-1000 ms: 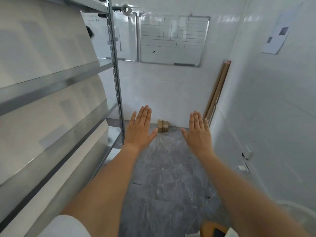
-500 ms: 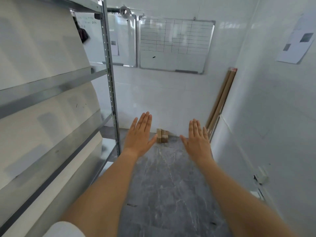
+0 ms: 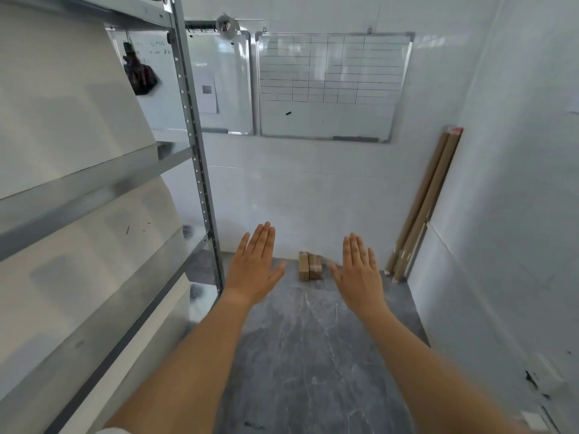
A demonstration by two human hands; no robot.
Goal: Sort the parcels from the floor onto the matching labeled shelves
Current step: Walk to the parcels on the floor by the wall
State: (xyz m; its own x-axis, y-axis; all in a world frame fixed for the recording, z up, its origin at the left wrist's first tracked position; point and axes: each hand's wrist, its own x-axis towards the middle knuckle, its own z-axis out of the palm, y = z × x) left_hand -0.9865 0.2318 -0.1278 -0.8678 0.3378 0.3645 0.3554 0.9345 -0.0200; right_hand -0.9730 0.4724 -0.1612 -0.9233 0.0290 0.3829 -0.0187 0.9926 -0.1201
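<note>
A few small brown cardboard parcels (image 3: 310, 265) stand together on the grey marble floor against the far white wall. A metal shelf unit (image 3: 200, 189) runs along the left side, its grey shelves (image 3: 94, 195) seen edge-on; I see no labels from this angle. My left hand (image 3: 253, 266) and my right hand (image 3: 360, 270) are stretched out in front of me, palms down, fingers extended, holding nothing. The parcels show in the gap between the two hands, well beyond them.
Two whiteboards (image 3: 332, 86) hang on the far wall. Long brown cardboard tubes (image 3: 423, 208) lean in the right corner. A white wall (image 3: 517, 214) closes the right side, leaving a narrow floor aisle (image 3: 313, 355) between it and the shelves.
The view has tilted up and advanced, showing more of the whiteboards. Both hands stay outstretched and empty, lower in the frame. The parcels have not moved.
</note>
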